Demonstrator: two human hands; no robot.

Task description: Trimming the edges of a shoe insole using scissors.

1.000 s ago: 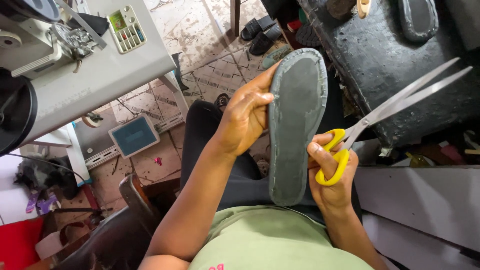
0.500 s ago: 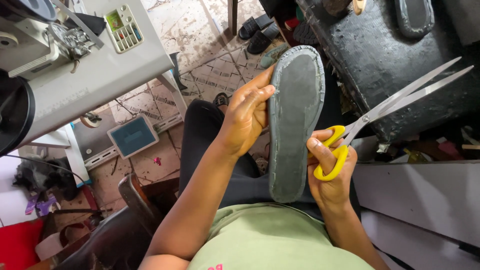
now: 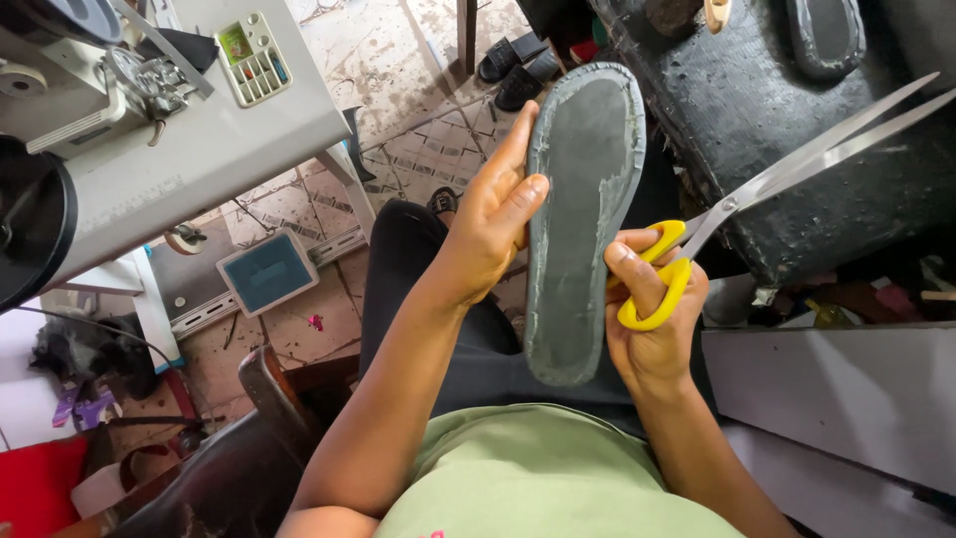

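Note:
I hold a grey shoe sole (image 3: pixel 578 219) upright over my lap, its flat side facing me and its edge rough and pale. My left hand (image 3: pixel 493 214) grips the sole's left edge near the toe end, fingers stretched along it. My right hand (image 3: pixel 647 319) is beside the sole's lower right edge and holds yellow-handled scissors (image 3: pixel 757 194), thumb and fingers through the loops. The long steel blades are slightly apart and point up to the right, away from the sole.
A white sewing machine table (image 3: pixel 189 130) stands at the left, with a foot pedal (image 3: pixel 267 271) on the tiled floor below. A dark padded bench (image 3: pixel 787 130) lies at the right with another sole (image 3: pixel 825 35) on it. Black sandals (image 3: pixel 518 62) sit on the floor ahead.
The sole and both hands have shifted slightly upward and left in view. The grip on the sole and the scissors is the same.

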